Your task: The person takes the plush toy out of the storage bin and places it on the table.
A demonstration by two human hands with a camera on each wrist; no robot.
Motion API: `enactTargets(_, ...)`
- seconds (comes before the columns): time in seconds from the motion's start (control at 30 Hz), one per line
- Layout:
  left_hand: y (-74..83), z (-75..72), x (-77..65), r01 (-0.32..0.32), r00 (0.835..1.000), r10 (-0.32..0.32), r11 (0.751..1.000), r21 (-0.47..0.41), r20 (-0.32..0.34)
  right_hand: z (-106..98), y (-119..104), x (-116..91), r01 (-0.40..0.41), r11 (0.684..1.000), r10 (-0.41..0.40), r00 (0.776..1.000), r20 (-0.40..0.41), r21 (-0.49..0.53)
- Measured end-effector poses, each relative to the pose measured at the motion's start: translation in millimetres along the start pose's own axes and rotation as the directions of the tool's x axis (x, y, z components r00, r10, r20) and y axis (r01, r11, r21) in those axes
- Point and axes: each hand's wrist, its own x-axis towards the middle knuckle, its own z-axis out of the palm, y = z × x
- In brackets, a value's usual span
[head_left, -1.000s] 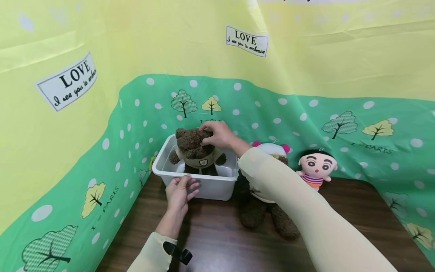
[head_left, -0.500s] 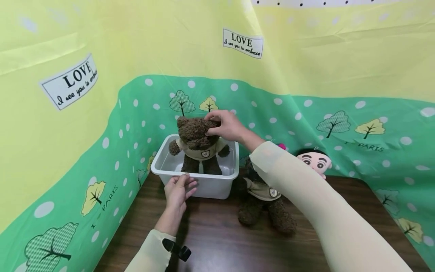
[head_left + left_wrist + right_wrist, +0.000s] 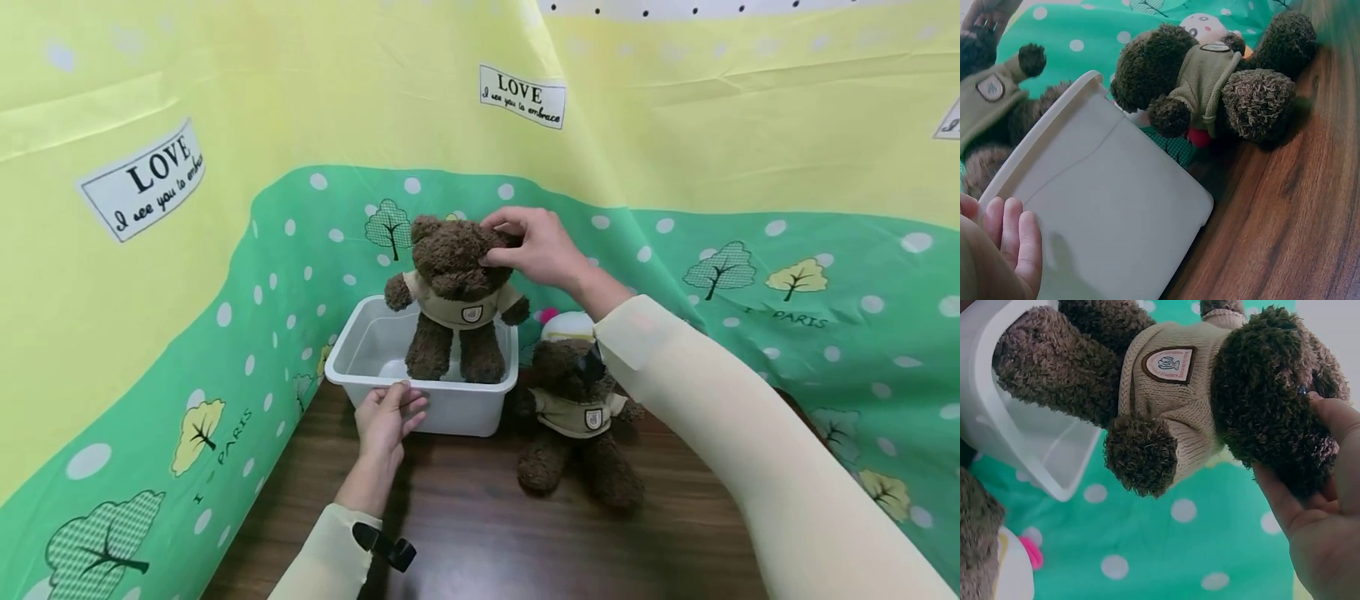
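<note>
A brown teddy bear [image 3: 459, 304] in a beige knit sweater hangs upright over the white plastic bin [image 3: 465, 412], its feet at about the height of the rim. My right hand [image 3: 542, 250] pinches the side of its head between thumb and fingers; the right wrist view shows the grip on the curly head [image 3: 1272, 394]. At the bin's front rim, my left hand [image 3: 386, 421] holds the edge, thumb on top and fingers against the outer wall. In the left wrist view those fingers [image 3: 1029, 244] lie beside the bin wall [image 3: 1129, 206].
A second brown bear [image 3: 577, 417] in a similar sweater sits on the dark wooden table [image 3: 480, 533], right of the bin. Behind it is a white-headed plush [image 3: 567, 326] with a pink ear. A plush doll [image 3: 1200, 26] shows in the left wrist view. Printed cloth [image 3: 360, 108] hangs behind.
My right hand has raised the bear from inside the bin, up and to the right. The left hand has stayed on the bin's front rim.
</note>
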Motion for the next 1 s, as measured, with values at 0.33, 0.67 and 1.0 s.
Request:
enactTargets(0.33, -1.1, -1.4, 1.7, 0.009, 1.0, -0.009, 1.0, 0.005, -0.006, -48.2, 4.9, -16.7, -0.05, 0.997, 0.055, 0.996, -0.075, 0.062)
enactTargets(0.67, 0.3, -1.9, 2.6, 0.002, 1.0, -0.002, 1.0, 0.016, 0.008, -100.9, 13.3, -62.9, -0.124, 0.992, 0.122, 0.989, -0.079, -0.024)
enactTargets(1.0, 0.7, -1.9, 0.8, 0.009, 1.0, -0.009, 1.0, 0.025, 0.007, -144.1, 46.4, -128.7, -0.228, 0.964, 0.212, 0.969, -0.128, -0.134)
